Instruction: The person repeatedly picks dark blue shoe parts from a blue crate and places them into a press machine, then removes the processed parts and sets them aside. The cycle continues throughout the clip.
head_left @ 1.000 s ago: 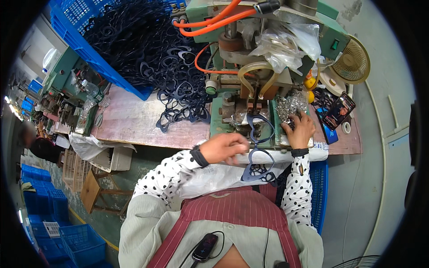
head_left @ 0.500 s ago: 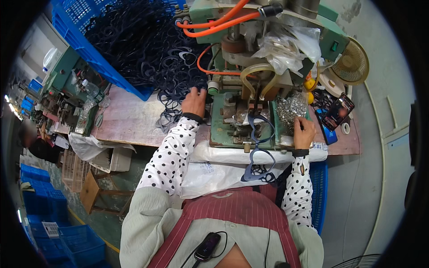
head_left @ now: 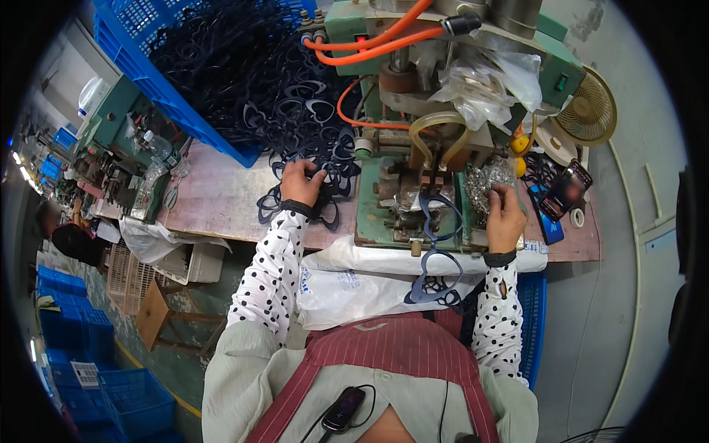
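Note:
My left hand [head_left: 300, 183] rests on a heap of dark blue plastic spectacle frames [head_left: 310, 159] spilling from a blue crate [head_left: 159, 88] onto the bench; its fingers close around one of them. My right hand [head_left: 505, 209] sits at the right side of a green press machine [head_left: 413, 192], fingertips in a pile of small shiny metal parts [head_left: 487, 177]. One dark blue frame [head_left: 436, 214] lies on the machine bed between my hands. More frames hang over the white sheet [head_left: 436, 284] at the bench edge.
Orange hoses [head_left: 369, 48] and clear plastic bags [head_left: 487, 77] sit on top of the machine. A small fan [head_left: 591, 114] and a phone [head_left: 565, 193] lie at the right. Another green machine [head_left: 122, 148] stands left; blue crates [head_left: 111, 391] are stacked on the floor.
My left hand left the machine bed, swung left to the heap of frames and now grips one. My right hand stayed at the metal parts.

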{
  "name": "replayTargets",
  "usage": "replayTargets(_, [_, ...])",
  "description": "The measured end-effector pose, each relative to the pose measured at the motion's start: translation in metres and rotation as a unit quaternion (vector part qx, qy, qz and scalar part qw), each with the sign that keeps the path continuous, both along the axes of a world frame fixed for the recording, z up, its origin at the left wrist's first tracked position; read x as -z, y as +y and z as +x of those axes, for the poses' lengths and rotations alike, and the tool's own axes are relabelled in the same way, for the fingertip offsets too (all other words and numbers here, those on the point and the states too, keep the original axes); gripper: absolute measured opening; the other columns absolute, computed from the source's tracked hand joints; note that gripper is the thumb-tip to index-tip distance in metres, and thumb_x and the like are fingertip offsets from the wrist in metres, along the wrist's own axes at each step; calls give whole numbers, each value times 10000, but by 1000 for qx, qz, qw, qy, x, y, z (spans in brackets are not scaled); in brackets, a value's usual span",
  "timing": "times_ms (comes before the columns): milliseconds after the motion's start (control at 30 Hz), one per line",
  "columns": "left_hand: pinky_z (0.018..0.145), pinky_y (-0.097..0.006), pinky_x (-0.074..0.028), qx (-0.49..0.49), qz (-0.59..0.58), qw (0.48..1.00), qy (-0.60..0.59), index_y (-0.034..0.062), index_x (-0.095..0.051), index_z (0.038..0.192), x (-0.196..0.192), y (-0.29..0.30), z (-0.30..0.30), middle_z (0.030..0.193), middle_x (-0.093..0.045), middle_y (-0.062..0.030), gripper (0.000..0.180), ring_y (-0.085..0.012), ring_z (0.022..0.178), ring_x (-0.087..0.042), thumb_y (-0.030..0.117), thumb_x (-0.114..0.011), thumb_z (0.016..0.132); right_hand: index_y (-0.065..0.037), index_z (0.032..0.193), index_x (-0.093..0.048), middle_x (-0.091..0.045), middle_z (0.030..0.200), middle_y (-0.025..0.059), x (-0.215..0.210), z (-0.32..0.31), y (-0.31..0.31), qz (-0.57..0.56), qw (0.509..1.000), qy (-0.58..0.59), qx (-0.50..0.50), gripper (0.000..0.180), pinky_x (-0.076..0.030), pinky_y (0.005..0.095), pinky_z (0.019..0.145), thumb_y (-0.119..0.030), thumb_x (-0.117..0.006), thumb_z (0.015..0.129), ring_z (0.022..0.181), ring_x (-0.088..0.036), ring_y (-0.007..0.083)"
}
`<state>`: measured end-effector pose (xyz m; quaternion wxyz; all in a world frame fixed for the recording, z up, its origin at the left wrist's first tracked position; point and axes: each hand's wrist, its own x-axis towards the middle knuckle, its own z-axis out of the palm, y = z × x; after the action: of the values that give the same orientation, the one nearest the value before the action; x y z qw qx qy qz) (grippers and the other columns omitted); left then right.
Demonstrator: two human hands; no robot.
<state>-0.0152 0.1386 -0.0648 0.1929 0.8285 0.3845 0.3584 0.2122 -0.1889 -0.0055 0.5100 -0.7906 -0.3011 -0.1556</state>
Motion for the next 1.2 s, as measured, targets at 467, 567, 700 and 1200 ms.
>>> replayTargets(467, [802,-296,-510,321,-54,875,-358,-31,-487,1096,-154,-97,-19,1026,-680,-184,167,-199,854,-645,68,-390,1003,-34,928,-723,-655,890,70,-51,-45,20,74,975,117,-173,165,-456,263,750,4,-683,773,829,-573,163])
replayTargets(567, [627,-218,-510,378,-163,863,-292,2,-433,1069,-161,-136,-18,989,-694,-203,109,-113,748,-626,71,-381,1003,-38,914,-719,-665,865,67,-55,-52,29,63,976,106,-179,169,-459,266,756,-33,-706,746,823,-580,164])
replayTargets(700, [667,-224,-498,316,-128,907,-247,-15,-490,992,-175,-142,20,889,-719,-122,98,-91,741,-646,81,-470,988,-2,992,-646,-675,830,73,-41,-54,45,114,969,133,-173,290,-476,279,742,-39,-724,715,779,-638,174])
replayTargets(1200, [494,-179,-433,388,-668,627,-104,31,-478,1250,-133,-197,15,1045,-670,-183,293,-102,578,-583,158,-494,987,4,1225,-516,-674,1016,143,-32,-50,48,101,976,108,-158,520,-492,322,846,-75,-739,762,932,-637,194])
